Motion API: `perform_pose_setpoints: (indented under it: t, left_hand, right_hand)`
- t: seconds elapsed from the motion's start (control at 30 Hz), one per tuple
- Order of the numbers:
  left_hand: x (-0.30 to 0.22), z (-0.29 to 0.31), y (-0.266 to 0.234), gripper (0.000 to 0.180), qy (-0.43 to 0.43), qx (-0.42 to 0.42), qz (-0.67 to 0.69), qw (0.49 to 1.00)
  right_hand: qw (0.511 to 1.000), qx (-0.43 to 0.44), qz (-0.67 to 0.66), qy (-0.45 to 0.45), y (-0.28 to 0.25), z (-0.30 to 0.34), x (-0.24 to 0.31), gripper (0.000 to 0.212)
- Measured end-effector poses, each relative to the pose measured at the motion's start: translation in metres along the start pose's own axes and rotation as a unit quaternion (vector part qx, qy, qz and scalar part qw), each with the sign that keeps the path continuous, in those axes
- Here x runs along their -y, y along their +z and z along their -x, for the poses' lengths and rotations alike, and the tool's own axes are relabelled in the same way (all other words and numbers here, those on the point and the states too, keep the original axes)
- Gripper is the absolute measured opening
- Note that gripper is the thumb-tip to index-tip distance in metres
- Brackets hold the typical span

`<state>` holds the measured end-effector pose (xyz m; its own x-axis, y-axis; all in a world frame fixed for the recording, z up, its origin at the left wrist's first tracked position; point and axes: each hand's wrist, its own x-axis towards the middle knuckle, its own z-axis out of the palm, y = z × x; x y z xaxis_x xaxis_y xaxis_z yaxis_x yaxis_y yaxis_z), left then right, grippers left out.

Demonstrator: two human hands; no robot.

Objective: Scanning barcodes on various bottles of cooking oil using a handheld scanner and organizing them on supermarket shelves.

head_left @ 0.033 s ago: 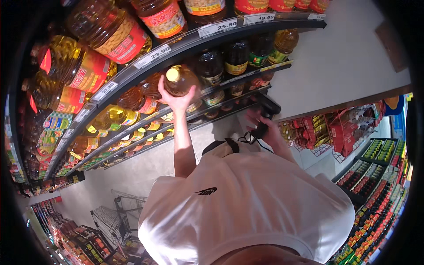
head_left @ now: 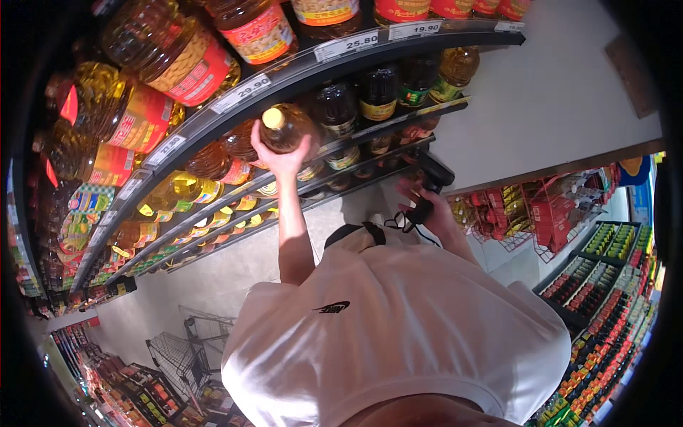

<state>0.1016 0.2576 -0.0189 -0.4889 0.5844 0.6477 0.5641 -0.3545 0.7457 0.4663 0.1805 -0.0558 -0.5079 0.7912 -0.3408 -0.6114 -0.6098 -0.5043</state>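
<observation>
My left hand (head_left: 284, 160) reaches up to the shelf and is wrapped round the lower side of a large clear bottle of amber cooking oil (head_left: 290, 135). Its pale yellow cap (head_left: 273, 119) points toward me, so the bottle is tilted. Darker bottles (head_left: 336, 107) stand just to its right on the same shelf level. At waist height, my right hand (head_left: 442, 213) is closed round the handle of a black gun-shaped handheld device (head_left: 435, 173). Some of its fingers stick out to the left of the grip. A dark cord hangs beside it.
Overhead, a curved shelf edge (head_left: 284, 75) with price tags carries big oil bottles (head_left: 188, 60). Lower shelves with more bottles run down to the left. A white panel (head_left: 548, 92) is at right, above red wire baskets (head_left: 548, 210). Behind on the left stands a shopping cart (head_left: 178, 359).
The view has shifted very slightly, with the upper shelf and the bottle a little farther left. Both hands keep their grips.
</observation>
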Motion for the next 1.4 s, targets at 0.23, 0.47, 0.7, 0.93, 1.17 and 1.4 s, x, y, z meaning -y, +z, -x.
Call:
perform_pose_setpoints:
  t: [0.23,0.47,0.7,0.93,1.17,1.4]
  left_hand:
    - [0.035,-0.033,0.031,0.102,-0.027,-0.020,0.000,0.999]
    - [0.060,-0.018,0.039,0.097,-0.062,-0.025,-0.040,0.997]
    - [0.025,-0.017,0.037,0.095,-0.105,0.044,-0.100,0.988]
    - [-0.058,0.005,0.042,0.072,0.074,0.125,-0.106,0.984]
    - [-0.051,-0.076,0.101,0.069,-0.202,0.271,-0.092,0.937]
    - [-0.033,-0.074,0.117,0.086,-0.183,0.331,-0.214,0.901]
  right_hand:
    - [0.997,-0.043,-0.050,-0.049,-0.025,0.005,0.018,0.029]
    - [0.992,-0.061,-0.083,-0.068,-0.031,0.003,0.018,0.032]
    - [0.992,-0.066,-0.080,-0.076,-0.031,0.005,0.004,0.034]
    - [0.981,-0.118,-0.084,-0.133,-0.009,0.043,-0.028,0.035]
    - [0.971,-0.154,-0.050,-0.175,-0.006,0.109,-0.070,0.034]
    - [0.949,-0.212,-0.067,-0.225,-0.005,0.159,-0.096,0.031]
